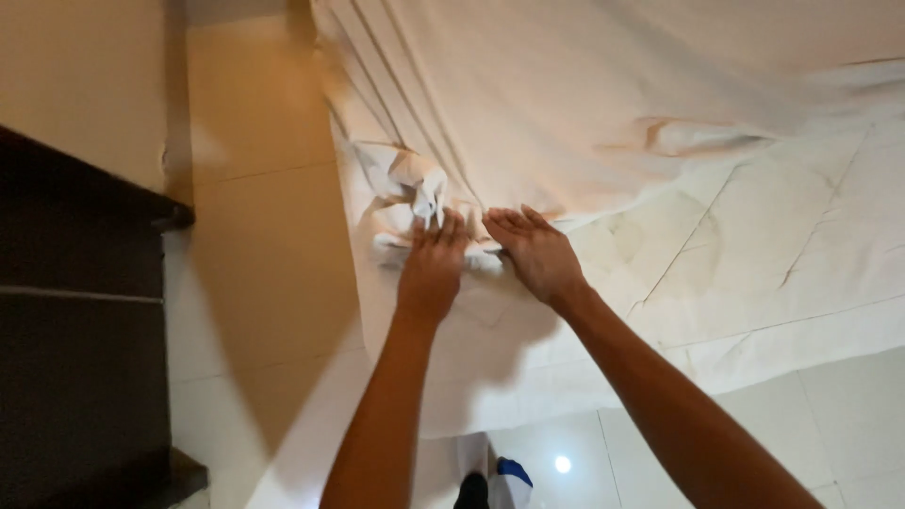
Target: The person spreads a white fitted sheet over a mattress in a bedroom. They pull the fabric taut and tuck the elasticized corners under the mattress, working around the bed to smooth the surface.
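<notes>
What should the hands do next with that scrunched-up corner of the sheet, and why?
Probably pull the bunched corner down and smooth it flat. The left hand and right hand both press, fingers spread, on the white sheet just below that crumpled knot, while the mattress beside it lies uncovered. The hands grip nothing yet, so grasping the bunch likely comes first.

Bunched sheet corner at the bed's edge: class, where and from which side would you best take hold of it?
Probably grip the gathered white knot of the bunched sheet corner, coming from the near side beyond the left hand and right hand: it stands raised, while the surrounding sheet lies flat.
</notes>
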